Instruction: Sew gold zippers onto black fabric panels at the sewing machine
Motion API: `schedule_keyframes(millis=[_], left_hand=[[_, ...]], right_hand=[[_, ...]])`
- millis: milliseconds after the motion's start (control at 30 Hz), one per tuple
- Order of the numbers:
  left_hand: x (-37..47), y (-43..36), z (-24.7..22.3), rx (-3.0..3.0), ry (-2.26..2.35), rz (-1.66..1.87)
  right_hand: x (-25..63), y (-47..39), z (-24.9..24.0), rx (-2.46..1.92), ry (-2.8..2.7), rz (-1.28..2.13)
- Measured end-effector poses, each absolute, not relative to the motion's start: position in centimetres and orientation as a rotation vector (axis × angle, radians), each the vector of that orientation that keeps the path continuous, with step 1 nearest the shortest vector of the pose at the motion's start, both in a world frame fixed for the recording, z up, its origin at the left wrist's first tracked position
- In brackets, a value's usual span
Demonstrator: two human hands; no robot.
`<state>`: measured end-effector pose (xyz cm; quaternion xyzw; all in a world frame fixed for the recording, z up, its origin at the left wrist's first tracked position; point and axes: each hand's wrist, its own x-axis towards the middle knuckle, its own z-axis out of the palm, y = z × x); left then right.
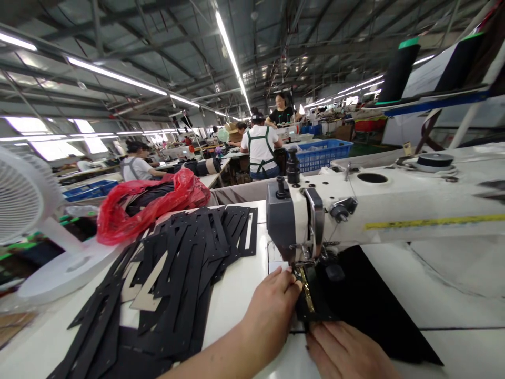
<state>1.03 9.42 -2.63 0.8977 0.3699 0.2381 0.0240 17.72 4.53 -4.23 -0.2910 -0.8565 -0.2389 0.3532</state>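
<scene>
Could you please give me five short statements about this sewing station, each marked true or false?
1. The loose black pieces lie left of the sewing machine. True.
2. The left hand is beside the gold-coloured strip. True.
3. The right hand rests on the loose black pieces. False: it is at the near edge of the black workpiece.
4. The thread cones are red. False: they are black with green tops.
5. The red plastic bag is left of the sewing machine. True.
</scene>
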Motion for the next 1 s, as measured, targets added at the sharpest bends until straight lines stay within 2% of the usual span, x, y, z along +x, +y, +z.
schedule_keyframes(millis=[167,300,500,767,1000], left_hand=[[1.3,8.9,-2.3,2.651,1.221,0.793],[1.4,8.5,-2.2,2.586,1.263,0.839],[1.5,7.8,-2.7,2.548,1.370,0.872],[1.7,8.0,-3.6,2.770,1.201,0.943],[1.7,8.0,-2.8,2.889,1.184,0.760]], right_hand=[[19.0,5.6,-3.1,-0.975,-2.243,-0.479],[19.5,7.6,-2.2,-1.179,-2.337,-0.124],[20.1,9.7,-0.3,-1.016,-2.504,0.316],[19.9,11.6,-2.1,-1.177,-2.273,0.311],[20.0,11.6,-2.5,-1.287,-2.286,0.293]])
